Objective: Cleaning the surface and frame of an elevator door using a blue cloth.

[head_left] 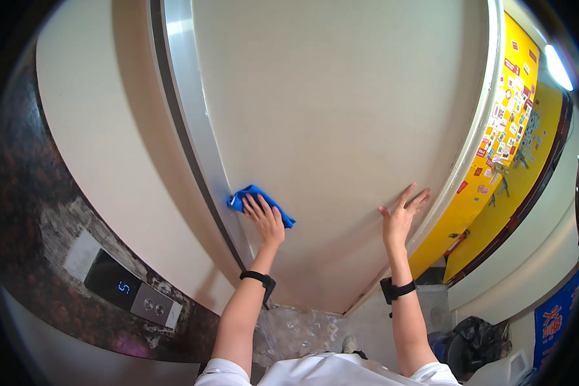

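My left hand (pixel 267 222) presses a crumpled blue cloth (pixel 238 198) against a large beige panel (pixel 347 116), close to the metal frame strip (pixel 190 83) on its left side. The fingers lie over the cloth, which sticks out on both sides of them. Toward the panel's right edge, my right hand (pixel 400 215) is raised with its fingers spread and nothing in it. It is at the panel's surface, though whether the whole palm touches cannot be made out. Black bands circle both wrists.
At the left, an elevator call panel (pixel 132 289) with a lit display and round buttons sits in dark mottled stone. Yellow boards (pixel 489 161) covered in stickers stand at right. Clear plastic sheeting (pixel 296 331) lies on the floor below; a black bag (pixel 479 341) stands lower right.
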Demonstrator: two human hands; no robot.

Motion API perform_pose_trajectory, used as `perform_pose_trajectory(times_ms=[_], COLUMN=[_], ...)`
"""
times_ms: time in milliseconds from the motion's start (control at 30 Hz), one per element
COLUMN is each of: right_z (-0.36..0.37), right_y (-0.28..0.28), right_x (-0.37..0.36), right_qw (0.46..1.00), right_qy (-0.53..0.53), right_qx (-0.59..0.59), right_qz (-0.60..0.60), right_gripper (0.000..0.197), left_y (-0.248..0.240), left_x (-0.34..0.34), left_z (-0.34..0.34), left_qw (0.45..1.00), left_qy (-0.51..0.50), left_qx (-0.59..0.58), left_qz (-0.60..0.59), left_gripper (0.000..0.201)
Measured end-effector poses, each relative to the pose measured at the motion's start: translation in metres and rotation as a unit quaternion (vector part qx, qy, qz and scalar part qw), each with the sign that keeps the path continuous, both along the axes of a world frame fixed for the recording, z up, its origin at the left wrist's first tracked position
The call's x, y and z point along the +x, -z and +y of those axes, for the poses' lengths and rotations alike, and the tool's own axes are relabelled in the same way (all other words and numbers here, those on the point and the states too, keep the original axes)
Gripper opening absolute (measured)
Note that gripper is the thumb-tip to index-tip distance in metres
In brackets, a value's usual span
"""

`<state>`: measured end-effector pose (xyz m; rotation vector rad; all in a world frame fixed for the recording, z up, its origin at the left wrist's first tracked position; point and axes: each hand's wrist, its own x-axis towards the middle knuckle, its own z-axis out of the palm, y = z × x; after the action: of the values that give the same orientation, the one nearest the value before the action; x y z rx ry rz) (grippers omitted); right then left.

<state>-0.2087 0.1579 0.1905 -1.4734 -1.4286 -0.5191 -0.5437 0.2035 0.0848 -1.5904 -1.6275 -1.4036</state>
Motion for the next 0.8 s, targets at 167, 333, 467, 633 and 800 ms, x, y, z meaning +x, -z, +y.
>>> perform_pose_trajectory(times_ms=[167, 333, 467, 633, 800], right_z=[0.000, -0.003, -0.002, -0.003, -0.004], right_y=[0.000, 0.000, 0.001, 0.001, 0.002], right_x=[0.002, 0.005, 0.007, 0.007, 0.017], right_qw=[1.000, 1.000, 1.000, 1.000, 1.000], right_qy=[-0.001, 0.004, 0.001, -0.011, -0.009], right_qx=[-0.002, -0.002, -0.003, -0.011, -0.005], right_qz=[0.000, -0.003, -0.009, -0.007, -0.011], right_gripper=[0.120, 0.119, 0.117, 0.114, 0.116], left_y=[0.011, 0.011, -0.007, -0.067, -0.137], left_x=[0.047, 0.099, 0.126, 0.154, 0.159], left_z=[0.000, -0.005, -0.008, -0.014, -0.015], left_qw=[0.998, 0.999, 0.996, 0.969, 0.948], left_qy=[-0.001, 0.026, 0.084, 0.159, 0.196], left_qx=[0.005, 0.007, 0.000, -0.025, -0.005], left_qz=[-0.057, -0.033, 0.032, 0.188, 0.252], left_gripper=[0.066, 0.067, 0.062, 0.055, 0.055])
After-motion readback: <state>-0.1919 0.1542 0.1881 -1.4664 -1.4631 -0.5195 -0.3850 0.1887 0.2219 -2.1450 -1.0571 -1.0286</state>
